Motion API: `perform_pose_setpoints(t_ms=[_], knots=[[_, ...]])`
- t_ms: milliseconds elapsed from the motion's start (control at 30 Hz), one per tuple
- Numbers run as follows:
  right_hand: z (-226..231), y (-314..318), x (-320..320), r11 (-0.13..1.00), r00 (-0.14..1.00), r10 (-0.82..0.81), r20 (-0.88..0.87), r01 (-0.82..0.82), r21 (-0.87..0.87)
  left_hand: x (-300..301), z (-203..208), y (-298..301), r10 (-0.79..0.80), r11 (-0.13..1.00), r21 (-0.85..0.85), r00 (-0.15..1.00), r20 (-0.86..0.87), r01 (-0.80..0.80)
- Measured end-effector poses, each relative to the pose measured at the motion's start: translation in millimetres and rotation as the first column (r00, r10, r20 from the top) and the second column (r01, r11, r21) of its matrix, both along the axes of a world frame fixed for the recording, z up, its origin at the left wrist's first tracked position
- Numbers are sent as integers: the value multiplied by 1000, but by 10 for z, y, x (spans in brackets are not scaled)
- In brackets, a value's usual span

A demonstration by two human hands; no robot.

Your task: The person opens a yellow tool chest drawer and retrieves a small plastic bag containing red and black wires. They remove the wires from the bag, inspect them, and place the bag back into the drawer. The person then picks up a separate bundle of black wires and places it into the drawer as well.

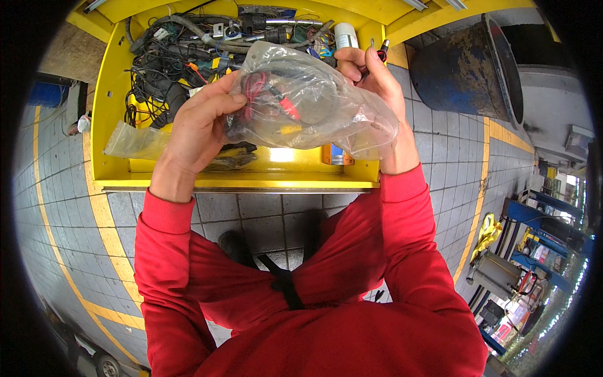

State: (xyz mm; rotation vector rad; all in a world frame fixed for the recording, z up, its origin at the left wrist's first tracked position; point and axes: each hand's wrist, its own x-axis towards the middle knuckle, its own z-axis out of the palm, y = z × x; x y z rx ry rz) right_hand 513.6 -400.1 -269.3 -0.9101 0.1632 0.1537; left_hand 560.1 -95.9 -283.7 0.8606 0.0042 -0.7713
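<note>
A clear plastic bag (326,100) is stretched between my hands over an open yellow drawer (245,182). Inside the bag show a coiled red cable (254,87), a red plug (289,107) and a yellow plug (290,129). My left hand (198,122) pinches the bag's left side between thumb and fingers. At the other end, my right hand (383,81) has its fingers curled around a slim black connector (382,51) with a bit of red on it. The bag's right end lies against my right palm and wrist, partly covering them.
Tangled black cables (157,75), a grey hose (217,43) and a white canister (345,36) fill the drawer. An orange and blue box (338,154) sits by its front wall. To the right stands a dark drum (461,69); beyond it, a blue cart (534,239).
</note>
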Motion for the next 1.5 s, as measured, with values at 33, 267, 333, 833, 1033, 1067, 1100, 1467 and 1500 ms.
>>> perform_pose_setpoints(t_ms=[33,267,333,833,1033,1067,1100,1467,1500], knots=[[-2,0,0,1000,1000,-2,-2,2,2,0,3,2,-9,1000,-4,1000,-8,9],[-41,-21,21,999,1000,3,4,-4,38,-12,45,-10,-55,998,12,998,40,55],[-49,-31,24,999,1000,2,-2,-2,47,-19,66,-14,-61,998,-4,998,35,61],[-30,-49,22,995,1000,30,-4,-29,98,-34,103,-21,-96,995,30,989,113,93],[-50,-49,37,995,999,31,6,-32,89,-55,124,-33,-75,997,0,990,118,76],[-55,-53,37,996,1000,29,8,-30,79,-46,122,-30,-75,997,3,991,107,75],[-58,-59,36,997,1000,26,9,-26,69,-42,117,-29,-65,997,35,994,84,62],[-62,-44,32,999,1000,-5,10,5,43,-34,69,-6,-69,998,15,994,83,68],[-61,-40,32,999,1000,-4,11,4,45,-35,65,-8,-65,998,16,994,88,64]])
